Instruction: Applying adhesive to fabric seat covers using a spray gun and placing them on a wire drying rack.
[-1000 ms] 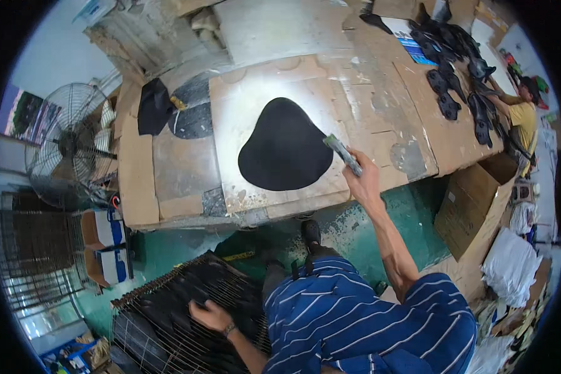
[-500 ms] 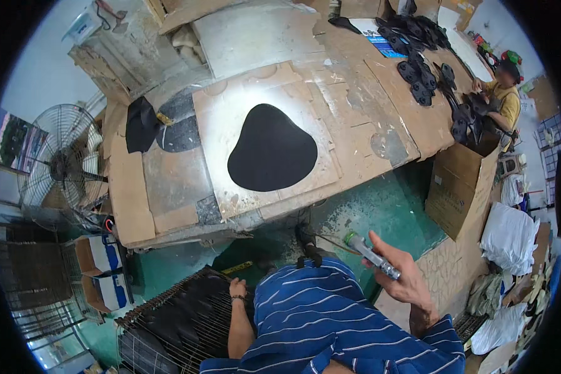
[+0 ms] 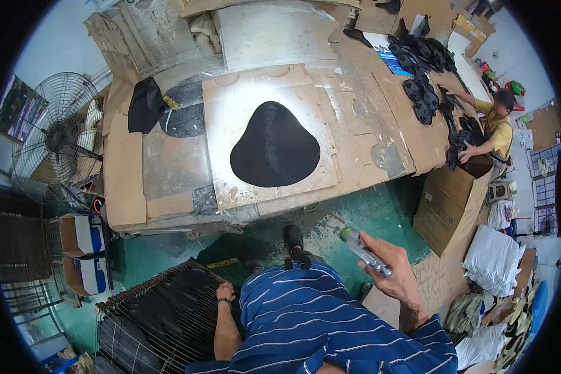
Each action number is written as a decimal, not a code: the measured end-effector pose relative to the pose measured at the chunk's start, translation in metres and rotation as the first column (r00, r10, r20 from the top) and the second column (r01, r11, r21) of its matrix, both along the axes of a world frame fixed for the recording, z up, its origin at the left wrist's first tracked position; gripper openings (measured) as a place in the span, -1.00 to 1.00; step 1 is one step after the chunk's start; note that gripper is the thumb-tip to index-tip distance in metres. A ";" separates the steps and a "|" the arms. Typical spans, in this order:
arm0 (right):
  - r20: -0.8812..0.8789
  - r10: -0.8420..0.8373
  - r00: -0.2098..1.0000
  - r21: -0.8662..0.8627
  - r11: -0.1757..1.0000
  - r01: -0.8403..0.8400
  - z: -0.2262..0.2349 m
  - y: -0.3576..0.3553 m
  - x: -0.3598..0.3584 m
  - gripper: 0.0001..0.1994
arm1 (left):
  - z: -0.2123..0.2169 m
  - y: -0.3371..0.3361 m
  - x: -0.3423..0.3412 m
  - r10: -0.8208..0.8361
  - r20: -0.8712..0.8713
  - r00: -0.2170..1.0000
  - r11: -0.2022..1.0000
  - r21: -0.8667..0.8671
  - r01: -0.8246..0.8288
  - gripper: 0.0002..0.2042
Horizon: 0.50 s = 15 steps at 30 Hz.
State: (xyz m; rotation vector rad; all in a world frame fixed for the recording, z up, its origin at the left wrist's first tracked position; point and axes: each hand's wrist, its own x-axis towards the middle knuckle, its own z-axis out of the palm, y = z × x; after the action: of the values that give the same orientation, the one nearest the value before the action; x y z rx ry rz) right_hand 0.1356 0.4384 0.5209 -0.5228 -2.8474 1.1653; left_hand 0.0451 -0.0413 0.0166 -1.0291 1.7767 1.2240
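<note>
My right hand (image 3: 389, 265) is wrapped round a metal spray gun (image 3: 363, 250) with a green ring at its front end, held in front of my body and tilted toward the table. Ahead lies a flat black rounded-triangle piece (image 3: 252, 151) with a pale speckled streak down its middle. Beneath it is a whitened cardboard sheet (image 3: 234, 187). Down at my left side, my left hand (image 3: 225, 291) has curled fingers beside the edge of a wire rack (image 3: 190, 305) holding dark pieces. Whether anything is in that hand is hidden.
A folded black piece (image 3: 146, 106) lies on the table's left. Several black moulded parts (image 3: 421, 53) cover its far right, where a co-worker (image 3: 498, 124) handles some. A tall cardboard box (image 3: 445, 209) stands below the right end, a caged fan (image 3: 59, 137) at far left.
A pale streak has appeared down the black piece. My right hand with the spray gun has shifted slightly left. The co-worker has stretched an arm across the black parts. The view has shifted.
</note>
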 end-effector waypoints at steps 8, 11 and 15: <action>-0.123 -0.196 0.973 0.034 0.979 0.202 -0.004 0.008 -0.012 -0.37 | -0.001 0.007 0.010 -0.007 0.031 0.999 1.000 -0.010 0.007 -0.82; -0.045 -0.100 0.994 0.062 0.993 0.103 -0.003 0.017 0.003 -0.36 | -0.007 -0.002 -0.009 0.093 0.017 0.995 0.988 0.122 -0.095 -0.81; -0.021 0.040 0.999 -0.122 0.992 -0.042 -0.007 0.006 -0.009 -0.31 | 0.002 0.019 -0.028 0.046 -0.005 0.999 0.992 0.116 -0.045 -0.83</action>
State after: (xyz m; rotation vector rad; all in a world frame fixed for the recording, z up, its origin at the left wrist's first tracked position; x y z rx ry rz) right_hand 0.1268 0.4439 0.5140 -0.4570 -2.7966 1.3515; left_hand 0.0171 -0.0219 0.0191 -1.0034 1.6755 1.3445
